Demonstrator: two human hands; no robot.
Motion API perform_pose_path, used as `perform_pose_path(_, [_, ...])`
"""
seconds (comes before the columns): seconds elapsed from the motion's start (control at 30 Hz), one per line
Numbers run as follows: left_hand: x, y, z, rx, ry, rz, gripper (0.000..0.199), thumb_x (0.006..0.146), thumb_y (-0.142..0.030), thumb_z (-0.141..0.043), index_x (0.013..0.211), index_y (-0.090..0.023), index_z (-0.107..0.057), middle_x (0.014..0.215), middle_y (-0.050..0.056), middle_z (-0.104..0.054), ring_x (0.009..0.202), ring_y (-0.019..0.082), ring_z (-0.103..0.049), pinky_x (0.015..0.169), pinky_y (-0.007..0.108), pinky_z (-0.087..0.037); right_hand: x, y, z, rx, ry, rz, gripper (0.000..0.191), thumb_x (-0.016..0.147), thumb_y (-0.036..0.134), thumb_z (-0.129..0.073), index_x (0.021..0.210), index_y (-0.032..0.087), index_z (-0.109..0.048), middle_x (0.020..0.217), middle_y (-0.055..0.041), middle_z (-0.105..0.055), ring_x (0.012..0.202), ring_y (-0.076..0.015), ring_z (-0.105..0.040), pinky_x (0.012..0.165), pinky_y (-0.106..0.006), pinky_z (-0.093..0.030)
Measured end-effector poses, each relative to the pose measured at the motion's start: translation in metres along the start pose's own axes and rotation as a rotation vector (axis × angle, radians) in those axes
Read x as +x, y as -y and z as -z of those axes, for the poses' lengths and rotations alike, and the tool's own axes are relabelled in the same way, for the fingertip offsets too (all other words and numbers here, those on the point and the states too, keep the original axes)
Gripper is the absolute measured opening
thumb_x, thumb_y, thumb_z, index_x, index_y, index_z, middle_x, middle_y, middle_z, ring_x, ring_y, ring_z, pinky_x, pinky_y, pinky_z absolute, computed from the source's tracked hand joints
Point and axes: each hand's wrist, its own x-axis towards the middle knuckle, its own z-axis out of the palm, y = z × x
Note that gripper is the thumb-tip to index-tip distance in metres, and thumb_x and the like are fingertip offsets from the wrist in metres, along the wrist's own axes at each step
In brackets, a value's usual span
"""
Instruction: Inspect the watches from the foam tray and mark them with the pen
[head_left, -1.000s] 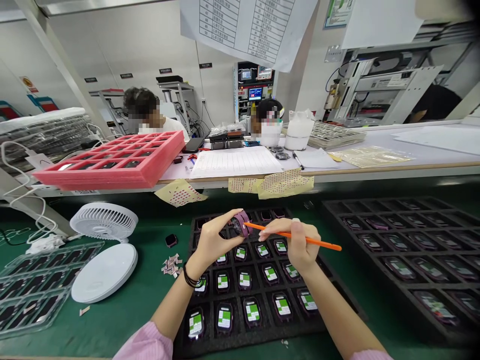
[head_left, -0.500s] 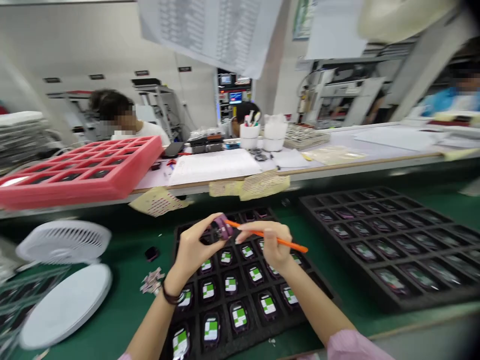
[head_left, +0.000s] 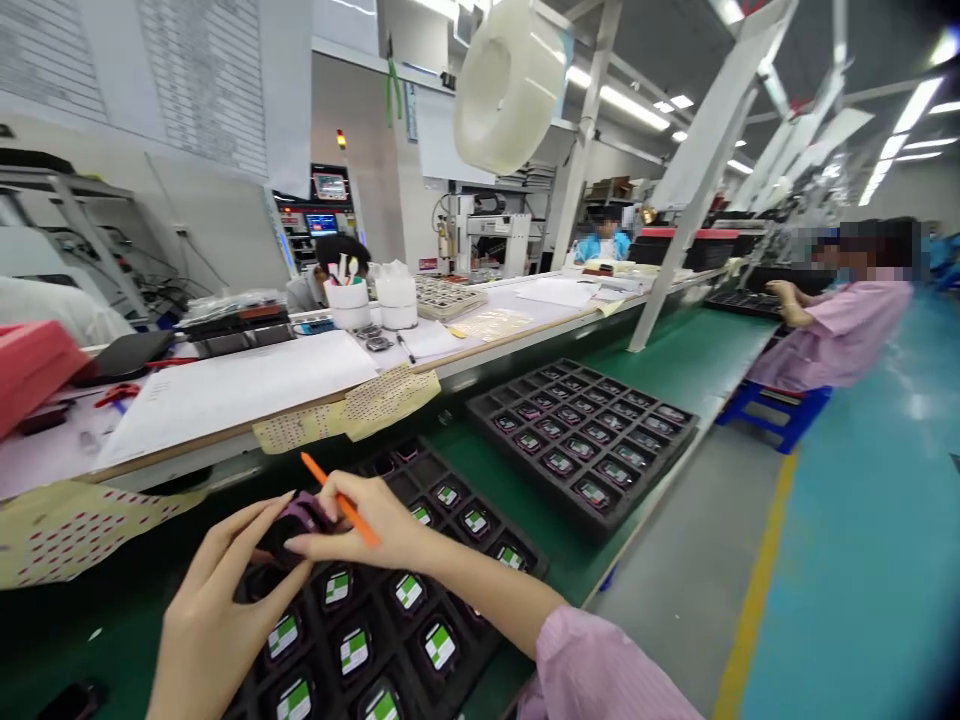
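Note:
My left hand point(head_left: 217, 610) grips a smartwatch with a purple case point(head_left: 296, 520) at the bottom left of the view, its face mostly hidden by my fingers. My right hand point(head_left: 367, 525) holds a slim orange stick point(head_left: 343, 508) that crosses in front of my fingers, with my fingertips close to the watch. Both hands are above a black foam tray point(head_left: 427, 480). Its pockets hold several watches with green-and-white screen labels point(head_left: 354, 651).
A second black tray of watches point(head_left: 581, 440) lies farther along the green bench. Beyond the bench edge are a grey floor and teal aisle. A white table point(head_left: 232, 395) carries paper and cups. A co-worker in a pink smock point(head_left: 840, 325) sits at right.
My view has swung sharply right, bringing the aisle and co-worker into sight. My hands now sit lower left, still holding the watch and orange stick, which has turned more upright.

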Motion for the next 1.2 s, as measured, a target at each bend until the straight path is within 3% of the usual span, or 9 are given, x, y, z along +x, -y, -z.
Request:
perform_pose_path(0.23, [0.002, -0.024, 0.007, -0.109, 0.043, 0.101, 0.045, 0.080, -0.032, -0.067, 0.123, -0.023, -0.055, 0.113, 0.009, -0.061, 0.089, 0.018, -0.063, 0.066, 0.026, -0.059, 0.000, 0.001, -0.003, 0.348, 0.025, -0.166, 0.047, 0.063, 0.040, -0.077, 0.064, 0.021, -0.034, 0.060, 0.0089, -0.037, 0.053, -0.0074, -0.036, 0.053, -0.021, -0.033])
perform_pose_path(0.47, [-0.002, -0.028, 0.010, -0.156, 0.080, 0.159, 0.047, 0.079, -0.034, -0.068, 0.122, -0.021, -0.054, 0.115, 0.010, -0.060, 0.099, 0.020, -0.062, 0.075, 0.030, -0.059, -0.005, 0.003, -0.002, 0.309, 0.031, -0.200, 0.046, 0.066, 0.037, -0.077, 0.063, 0.021, -0.034, 0.059, 0.0082, -0.034, 0.052, -0.0072, -0.035, 0.049, -0.020, -0.037])
perform_pose_path(0.6, [-0.002, -0.029, 0.009, -0.186, 0.097, 0.155, 0.044, 0.079, -0.032, -0.068, 0.120, -0.021, -0.053, 0.115, 0.009, -0.060, 0.102, 0.019, -0.061, 0.073, 0.027, -0.058, -0.006, 0.005, -0.004, 0.338, 0.030, -0.236, 0.045, 0.069, 0.040, -0.074, 0.063, 0.021, -0.034, 0.061, 0.0074, -0.037, 0.054, -0.0078, -0.040, 0.053, -0.021, -0.045])
perform_pose_path(0.7, [-0.001, -0.026, 0.008, -0.159, 0.043, 0.155, 0.041, 0.079, -0.028, -0.068, 0.116, -0.020, -0.054, 0.112, 0.008, -0.062, 0.103, 0.019, -0.060, 0.073, 0.027, -0.057, -0.003, 0.002, -0.003, 0.395, -0.006, -0.261, 0.045, 0.073, 0.045, -0.070, 0.065, 0.022, -0.033, 0.066, 0.0059, -0.041, 0.062, -0.0103, -0.048, 0.059, -0.026, -0.052])
perform_pose_path(0.8, [0.000, -0.016, 0.007, -0.101, -0.014, 0.238, 0.039, 0.079, -0.027, -0.068, 0.114, -0.019, -0.054, 0.108, 0.007, -0.062, 0.097, 0.018, -0.060, 0.072, 0.027, -0.055, 0.004, -0.013, 0.004, 0.313, -0.068, -0.180, 0.045, 0.073, 0.045, -0.070, 0.066, 0.023, -0.031, 0.066, 0.0063, -0.036, 0.062, -0.0115, -0.049, 0.060, -0.029, -0.052])
perform_pose_path(0.9, [-0.005, 0.006, 0.000, -0.037, 0.116, 0.350, 0.038, 0.076, -0.030, -0.070, 0.109, -0.019, -0.055, 0.108, 0.007, -0.060, 0.098, 0.020, -0.058, 0.077, 0.031, -0.054, 0.014, -0.041, 0.016, -0.045, -0.078, -0.115, 0.037, 0.077, 0.040, -0.062, 0.066, 0.023, -0.031, 0.062, 0.0062, -0.036, 0.057, -0.0116, -0.045, 0.059, -0.028, -0.047])
perform_pose_path(1.0, [-0.019, 0.034, -0.018, 0.055, 0.359, 0.408, 0.039, 0.069, -0.034, -0.075, 0.101, -0.018, -0.059, 0.111, 0.008, -0.058, 0.104, 0.024, -0.054, 0.090, 0.038, -0.047, 0.023, -0.076, 0.023, -0.541, 0.057, -0.166, 0.027, 0.076, 0.029, -0.056, 0.062, 0.023, -0.034, 0.059, 0.0051, -0.041, 0.055, -0.0119, -0.042, 0.059, -0.027, -0.040])
perform_pose_path(1.07, [-0.031, 0.049, -0.034, 0.088, 0.504, 0.447, 0.040, 0.068, -0.035, -0.076, 0.100, -0.018, -0.060, 0.113, 0.009, -0.057, 0.109, 0.026, -0.051, 0.094, 0.041, -0.044, 0.026, -0.096, 0.021, -0.598, 0.085, -0.210, 0.027, 0.072, 0.026, -0.057, 0.058, 0.023, -0.034, 0.056, 0.0049, -0.041, 0.055, -0.0125, -0.042, 0.059, -0.026, -0.037])
perform_pose_path(1.2, [-0.046, 0.062, -0.057, 0.151, 0.663, 0.480, 0.043, 0.069, -0.040, -0.075, 0.104, -0.019, -0.059, 0.123, 0.010, -0.052, 0.121, 0.029, -0.044, 0.096, 0.045, -0.040, 0.025, -0.116, 0.016, -0.658, 0.113, -0.271, 0.027, 0.069, 0.022, -0.059, 0.055, 0.023, -0.035, 0.055, 0.0040, -0.045, 0.055, -0.0136, -0.046, 0.059, -0.026, -0.037])
